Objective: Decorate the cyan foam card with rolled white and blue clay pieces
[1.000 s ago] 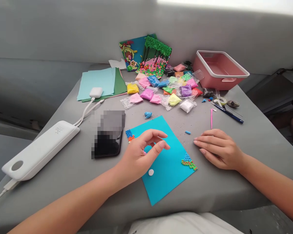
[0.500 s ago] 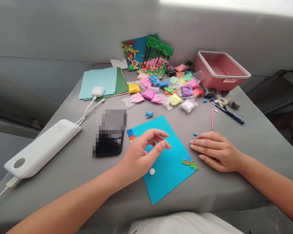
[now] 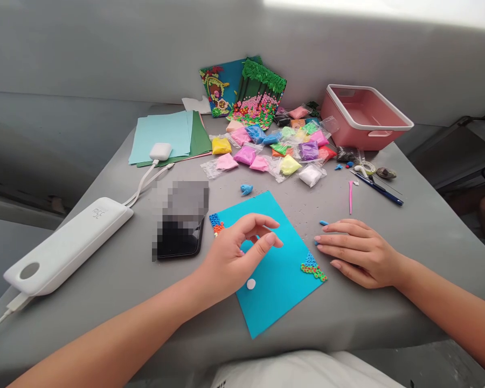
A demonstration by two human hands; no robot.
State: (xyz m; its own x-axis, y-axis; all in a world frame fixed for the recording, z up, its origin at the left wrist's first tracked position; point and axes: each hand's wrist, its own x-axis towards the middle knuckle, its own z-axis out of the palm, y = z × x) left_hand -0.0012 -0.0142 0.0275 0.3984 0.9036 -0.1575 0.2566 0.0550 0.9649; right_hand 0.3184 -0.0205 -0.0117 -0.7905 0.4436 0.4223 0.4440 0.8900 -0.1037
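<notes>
My left hand (image 3: 242,253) hovers over a bright blue card (image 3: 275,296), thumb and fingers curved with a gap between them and nothing held. A white clay disc (image 3: 251,284) sits on the card below that wrist. Small clay rings (image 3: 313,268) in blue, green and red fill the card's right corner; blue and orange rings (image 3: 215,221) show at the left corner, partly covered by my left hand. My right hand (image 3: 358,253) lies palm down with fingers stretched out on the table. Blue clay (image 3: 324,222) pokes out at its fingertips; the rest is hidden beneath them.
Behind the card lie a blue clay lump (image 3: 246,189) and several clay packets (image 3: 246,155). A pink basket (image 3: 372,134), a pink tool (image 3: 351,198) and a blue pen (image 3: 380,189) are to the right. Left are a phone (image 3: 180,237) and a power bank (image 3: 70,245).
My right hand has slid slightly toward me over the blue clay, so a little more blue shows at the fingertips. My left hand keeps its pose.
</notes>
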